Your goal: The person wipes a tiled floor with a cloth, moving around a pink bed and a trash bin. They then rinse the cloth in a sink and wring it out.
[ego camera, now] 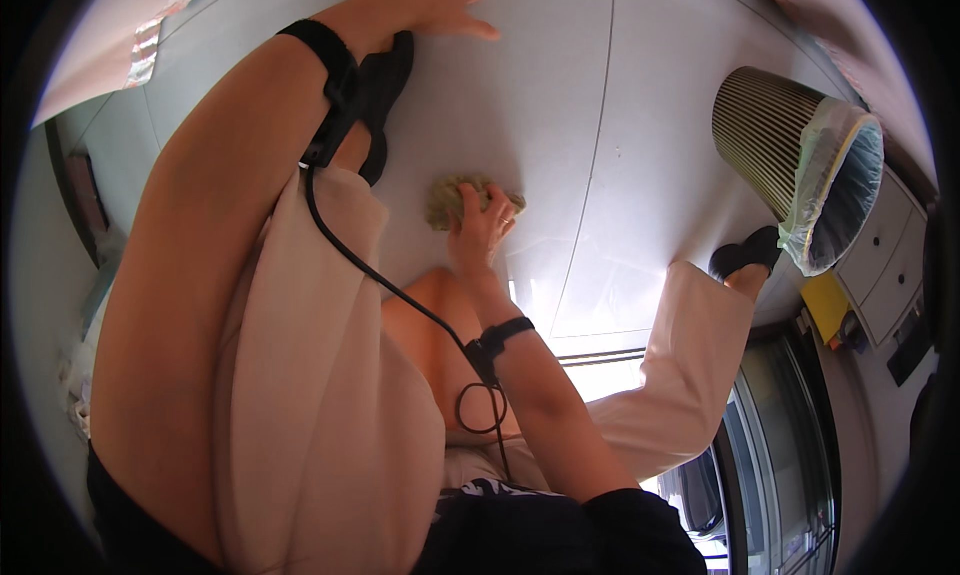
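A crumpled olive-beige cloth (442, 202) lies on the pale tiled floor (555, 117). My right hand (480, 226) rests on top of it, fingers curled over the cloth, a ring on one finger. Beyond my bent knee my left arm reaches out, and my left hand (452, 10) has its fingers spread, partly cut off by the upper rim of the picture. That hand holds nothing; whether it touches the floor I cannot tell. Each arm wears a black strap (324, 46) with a small device. A black cable (375, 273) hangs from the left one.
A striped waste bin (761, 128) with a plastic liner (821, 173) stands at the right. Near it are my black shoe (761, 246), a white drawer unit (881, 252) and a yellow item (825, 305). Pinkish fabric (112, 42) hangs at upper left. A glass door (772, 417) is at lower right.
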A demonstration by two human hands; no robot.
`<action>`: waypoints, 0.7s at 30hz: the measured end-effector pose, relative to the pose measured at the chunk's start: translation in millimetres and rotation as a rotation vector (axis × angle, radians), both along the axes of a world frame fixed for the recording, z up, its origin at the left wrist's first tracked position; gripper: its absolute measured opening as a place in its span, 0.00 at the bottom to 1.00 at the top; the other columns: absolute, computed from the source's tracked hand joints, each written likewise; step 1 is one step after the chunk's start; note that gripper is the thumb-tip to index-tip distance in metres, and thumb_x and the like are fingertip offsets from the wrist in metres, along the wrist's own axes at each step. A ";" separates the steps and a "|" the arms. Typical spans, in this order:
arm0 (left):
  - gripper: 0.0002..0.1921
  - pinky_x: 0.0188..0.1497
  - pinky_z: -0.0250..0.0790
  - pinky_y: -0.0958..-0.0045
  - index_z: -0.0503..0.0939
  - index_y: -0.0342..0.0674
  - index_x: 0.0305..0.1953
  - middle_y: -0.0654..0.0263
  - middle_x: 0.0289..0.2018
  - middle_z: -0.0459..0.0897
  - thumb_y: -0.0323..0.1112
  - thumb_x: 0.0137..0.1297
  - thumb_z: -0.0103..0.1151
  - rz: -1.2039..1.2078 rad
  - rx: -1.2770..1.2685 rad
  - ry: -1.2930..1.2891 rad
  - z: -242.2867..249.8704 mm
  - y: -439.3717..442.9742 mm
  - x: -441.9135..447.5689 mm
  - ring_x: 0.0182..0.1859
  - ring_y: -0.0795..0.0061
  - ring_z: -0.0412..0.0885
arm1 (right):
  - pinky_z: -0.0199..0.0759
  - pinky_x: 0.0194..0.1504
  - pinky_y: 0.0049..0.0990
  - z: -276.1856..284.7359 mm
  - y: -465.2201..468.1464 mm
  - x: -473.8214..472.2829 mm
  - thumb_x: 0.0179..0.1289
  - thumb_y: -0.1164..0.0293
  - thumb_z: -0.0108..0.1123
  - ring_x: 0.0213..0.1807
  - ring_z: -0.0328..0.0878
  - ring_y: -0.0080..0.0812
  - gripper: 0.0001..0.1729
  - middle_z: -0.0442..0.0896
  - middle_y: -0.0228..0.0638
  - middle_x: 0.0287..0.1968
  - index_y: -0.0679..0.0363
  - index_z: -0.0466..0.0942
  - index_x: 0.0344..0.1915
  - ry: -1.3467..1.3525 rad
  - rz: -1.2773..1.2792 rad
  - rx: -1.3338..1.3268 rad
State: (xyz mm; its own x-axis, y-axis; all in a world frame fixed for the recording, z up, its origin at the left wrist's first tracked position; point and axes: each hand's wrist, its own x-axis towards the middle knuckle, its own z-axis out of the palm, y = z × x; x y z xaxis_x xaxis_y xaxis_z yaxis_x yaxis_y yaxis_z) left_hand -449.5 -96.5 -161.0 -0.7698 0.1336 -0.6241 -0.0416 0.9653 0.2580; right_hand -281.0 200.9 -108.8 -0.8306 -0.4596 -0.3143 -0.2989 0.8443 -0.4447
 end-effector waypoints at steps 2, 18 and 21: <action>0.47 0.68 0.41 0.41 0.50 0.26 0.67 0.31 0.66 0.44 0.65 0.63 0.42 -0.019 0.037 -0.001 -0.9 -3.5 0.5 0.68 0.29 0.39 | 0.54 0.53 0.47 -12.9 2.6 -5.1 0.42 0.79 0.65 0.56 0.58 0.48 0.30 0.63 0.42 0.53 0.45 0.75 0.48 -0.038 0.088 0.095; 0.42 0.69 0.35 0.40 0.53 0.38 0.68 0.47 0.70 0.47 0.65 0.64 0.41 -0.018 0.176 -0.030 -15.2 -13.8 5.3 0.69 0.29 0.33 | 0.71 0.50 0.41 16.2 101.3 -94.2 0.66 0.55 0.49 0.50 0.75 0.41 0.25 0.77 0.44 0.50 0.54 0.66 0.58 0.138 -1.271 -0.078; 0.44 0.69 0.37 0.40 0.50 0.38 0.69 0.44 0.70 0.42 0.66 0.62 0.43 -0.210 0.068 -0.009 -7.9 -10.4 3.3 0.69 0.29 0.33 | 0.77 0.47 0.39 8.9 123.0 -99.7 0.67 0.55 0.46 0.48 0.76 0.43 0.28 0.72 0.49 0.52 0.65 0.63 0.57 0.040 -1.453 0.045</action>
